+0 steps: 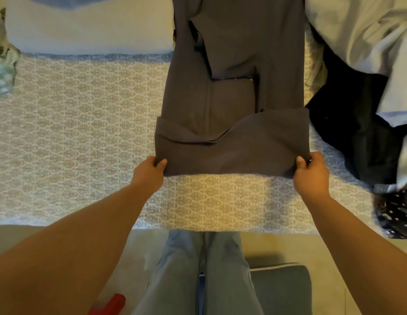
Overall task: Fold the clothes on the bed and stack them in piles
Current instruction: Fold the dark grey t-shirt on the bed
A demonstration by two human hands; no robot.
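I count two hands, the left hand point(150, 171) and the right hand point(311, 173). There is one dark grey garment point(232, 87) and one bed point(84, 133) with a patterned cover. On the right I see one black garment point(348, 133), one pale blue garment point(368, 30) and one dotted dark cloth point(398, 212). On the left are one light blue folded piece point(84, 28) and one green-white cloth point(2, 71). On the floor, one red object point(111, 305).

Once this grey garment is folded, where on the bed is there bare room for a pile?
Left of the grey garment, the patterned bedspread lies bare between the pale pillow and the bed's near edge. The right side is crowded with the dark clothing and a light blue garment.
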